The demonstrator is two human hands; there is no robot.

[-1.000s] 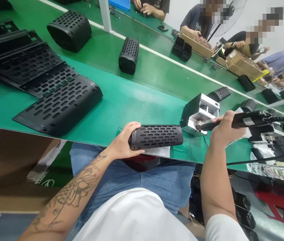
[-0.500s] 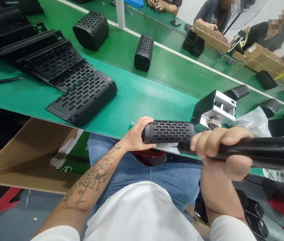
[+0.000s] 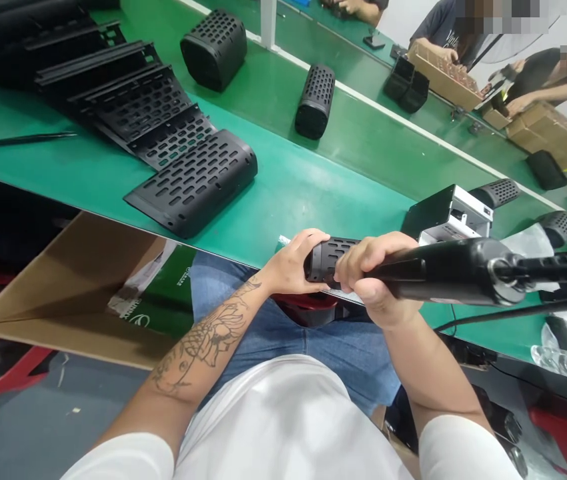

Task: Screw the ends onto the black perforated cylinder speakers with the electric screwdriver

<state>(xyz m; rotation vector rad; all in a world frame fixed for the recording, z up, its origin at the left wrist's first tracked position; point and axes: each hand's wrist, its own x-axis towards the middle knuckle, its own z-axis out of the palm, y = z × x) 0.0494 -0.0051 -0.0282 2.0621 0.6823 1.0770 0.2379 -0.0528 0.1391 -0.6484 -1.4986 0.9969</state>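
Observation:
My left hand (image 3: 296,263) grips the left end of a black slotted housing (image 3: 331,257) at the front edge of the green table. In my right hand (image 3: 381,273) is a black corded electric screwdriver (image 3: 446,270), lying level with its cord end to the right. The fingers wrap round its front part, directly over the right side of the housing. That hand hides the screwdriver's tip and much of the housing, so I cannot tell whether the tip touches it. Behind the right hand stands a black and silver metal box device (image 3: 451,217).
Several black slotted shells (image 3: 198,180) lie in a row at the left, beside thin black tweezers-like tool (image 3: 28,139). Finished-looking black housings (image 3: 315,100) stand on the green belt (image 3: 373,127). An open cardboard box (image 3: 63,287) is below the table edge. Other people work across the belt.
My right hand has moved left with the screwdriver, over the housing, covering more of it. The left hand keeps its grip. The whole view has shifted, so the table things appear further right.

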